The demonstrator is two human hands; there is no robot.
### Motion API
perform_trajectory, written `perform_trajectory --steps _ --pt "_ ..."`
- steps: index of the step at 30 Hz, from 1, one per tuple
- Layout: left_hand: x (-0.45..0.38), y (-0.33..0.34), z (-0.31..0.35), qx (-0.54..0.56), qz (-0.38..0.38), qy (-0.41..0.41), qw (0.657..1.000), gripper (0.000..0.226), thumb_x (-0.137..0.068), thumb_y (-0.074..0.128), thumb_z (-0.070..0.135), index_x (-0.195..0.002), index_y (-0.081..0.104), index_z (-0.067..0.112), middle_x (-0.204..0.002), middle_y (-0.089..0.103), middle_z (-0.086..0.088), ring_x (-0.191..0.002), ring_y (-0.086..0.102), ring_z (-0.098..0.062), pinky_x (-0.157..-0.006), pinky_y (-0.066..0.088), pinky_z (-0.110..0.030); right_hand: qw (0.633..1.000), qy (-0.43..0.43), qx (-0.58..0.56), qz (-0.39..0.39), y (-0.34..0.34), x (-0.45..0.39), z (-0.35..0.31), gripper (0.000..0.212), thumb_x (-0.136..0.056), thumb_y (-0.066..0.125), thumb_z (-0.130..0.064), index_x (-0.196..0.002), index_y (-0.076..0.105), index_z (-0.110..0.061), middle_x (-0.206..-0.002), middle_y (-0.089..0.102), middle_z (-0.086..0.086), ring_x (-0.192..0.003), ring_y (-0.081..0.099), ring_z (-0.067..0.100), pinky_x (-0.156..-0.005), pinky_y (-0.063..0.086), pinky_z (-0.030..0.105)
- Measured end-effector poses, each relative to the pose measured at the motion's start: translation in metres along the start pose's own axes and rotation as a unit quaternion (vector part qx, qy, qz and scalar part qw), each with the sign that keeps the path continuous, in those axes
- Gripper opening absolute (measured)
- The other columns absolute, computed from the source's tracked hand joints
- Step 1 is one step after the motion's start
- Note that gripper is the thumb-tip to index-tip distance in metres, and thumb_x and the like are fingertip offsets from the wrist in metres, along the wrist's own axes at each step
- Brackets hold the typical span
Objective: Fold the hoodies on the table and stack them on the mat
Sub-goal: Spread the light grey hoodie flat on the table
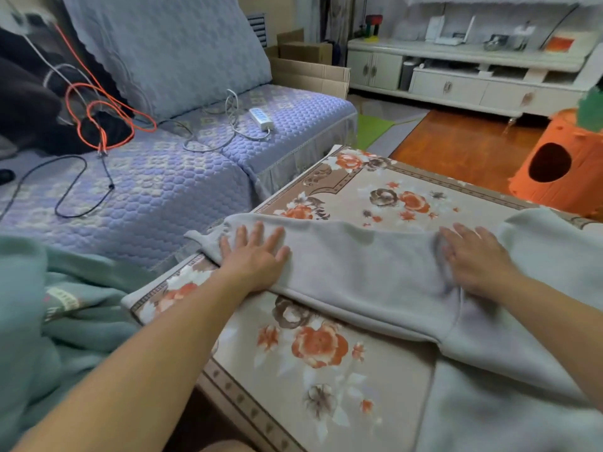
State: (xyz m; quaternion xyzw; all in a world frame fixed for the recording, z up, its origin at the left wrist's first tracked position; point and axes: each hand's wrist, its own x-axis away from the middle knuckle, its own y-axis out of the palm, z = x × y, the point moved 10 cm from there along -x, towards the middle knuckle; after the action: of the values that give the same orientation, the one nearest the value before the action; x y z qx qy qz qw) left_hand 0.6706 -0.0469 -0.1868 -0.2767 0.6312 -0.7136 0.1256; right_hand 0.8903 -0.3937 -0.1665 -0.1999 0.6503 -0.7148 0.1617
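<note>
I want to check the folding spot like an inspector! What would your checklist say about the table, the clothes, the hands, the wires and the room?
Surface: floral mat covers the table.
Job's things: pale grey hoodie lies spread on the mat, not yet folded; teal hoodie bunched at left, off the mat.
Clutter: nothing seen on the mat.
Hands: left hand and right hand press flat on the grey hoodie.
Cables: orange cable, black cable, white power strip on the sofa.
Surroundings: white cabinet, orange pet house.
</note>
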Motion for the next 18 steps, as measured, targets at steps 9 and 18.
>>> perform_trajectory --steps 9,18 --pt "-0.081 -0.059 -0.016 -0.055 0.114 0.018 0.992 0.031 -0.106 0.037 0.028 -0.132 0.049 0.018 -0.133 0.053 -0.011 -0.125 0.048 -0.034 -0.102 0.037 -0.044 0.989 0.013 0.142 0.021 -0.015 -0.02 0.042 0.04 -0.097 0.039 -0.026 -0.136 0.043 -0.035 -0.127 0.053 -0.004 -0.12 0.051 0.02 -0.1 0.038 0.036" --pt "-0.093 -0.149 0.026 -0.084 0.287 -0.088 0.95 0.04 -0.102 0.038 0.018 -0.142 0.044 0.016 -0.148 0.035 -0.017 -0.136 0.031 -0.038 -0.11 0.029 -0.047 0.961 0.169 0.068 0.206 -0.115 -0.061 0.067 0.02 -0.088 0.052 -0.007 -0.105 0.057 -0.016 -0.108 0.052 0.015 -0.102 0.05 0.036 -0.078 0.035 0.044"
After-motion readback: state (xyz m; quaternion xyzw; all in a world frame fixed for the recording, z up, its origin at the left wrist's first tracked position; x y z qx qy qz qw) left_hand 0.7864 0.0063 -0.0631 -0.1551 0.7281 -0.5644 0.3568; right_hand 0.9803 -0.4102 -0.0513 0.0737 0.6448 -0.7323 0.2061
